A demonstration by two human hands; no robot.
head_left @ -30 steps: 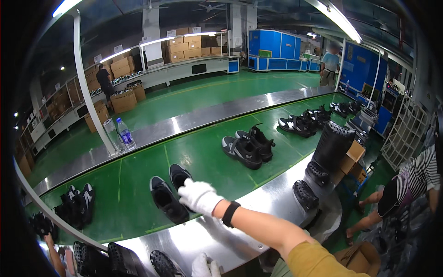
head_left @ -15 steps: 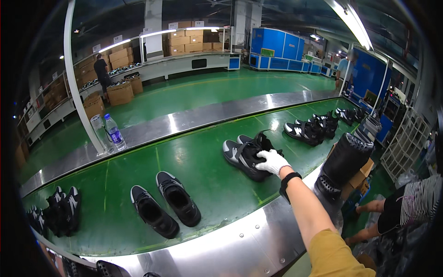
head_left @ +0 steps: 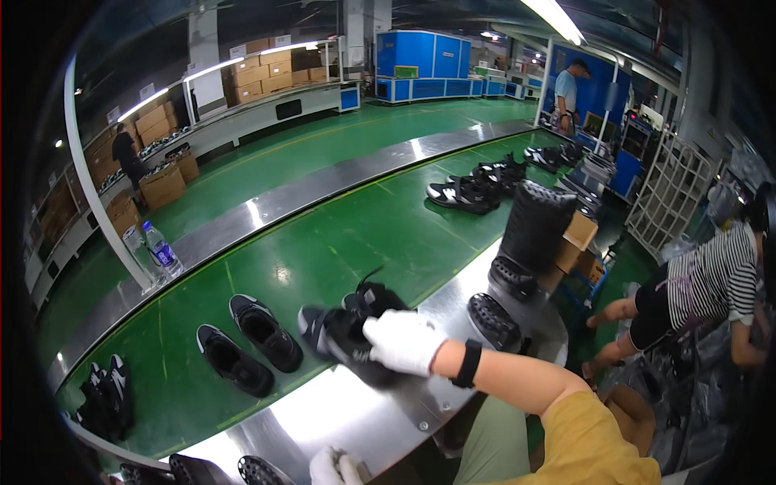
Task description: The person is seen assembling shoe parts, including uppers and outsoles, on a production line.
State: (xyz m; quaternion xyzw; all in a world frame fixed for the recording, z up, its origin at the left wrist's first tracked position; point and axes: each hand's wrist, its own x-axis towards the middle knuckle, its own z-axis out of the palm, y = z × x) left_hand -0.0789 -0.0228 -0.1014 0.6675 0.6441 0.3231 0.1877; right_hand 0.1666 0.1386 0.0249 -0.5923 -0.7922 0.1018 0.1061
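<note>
My right hand [head_left: 404, 343], in a white knit glove, is closed on a black-and-grey sneaker [head_left: 349, 338] at the belt's near edge. The sneaker is smeared by motion. Its mate [head_left: 378, 297] is just behind it, partly covered by the first shoe and my hand. To the left, a pair of dark sneakers, a nearer one [head_left: 234, 361] and a farther one [head_left: 265, 331], lies on the green belt. My left hand [head_left: 335, 467], also gloved, shows only in part at the lower edge by the steel ledge; its grip is unclear.
More sneakers [head_left: 465, 194] line the far belt. Black shoe-shaped pieces [head_left: 493, 319] and a tall black stack [head_left: 533, 226] stand right on the steel ledge [head_left: 380, 420]. A bottle [head_left: 160, 249] stands across the belt. A person in stripes [head_left: 703, 283] bends at right.
My right hand has drawn the sneakers toward me, to the belt's near edge. My left hand has come into view at the bottom. The view has swung right.
</note>
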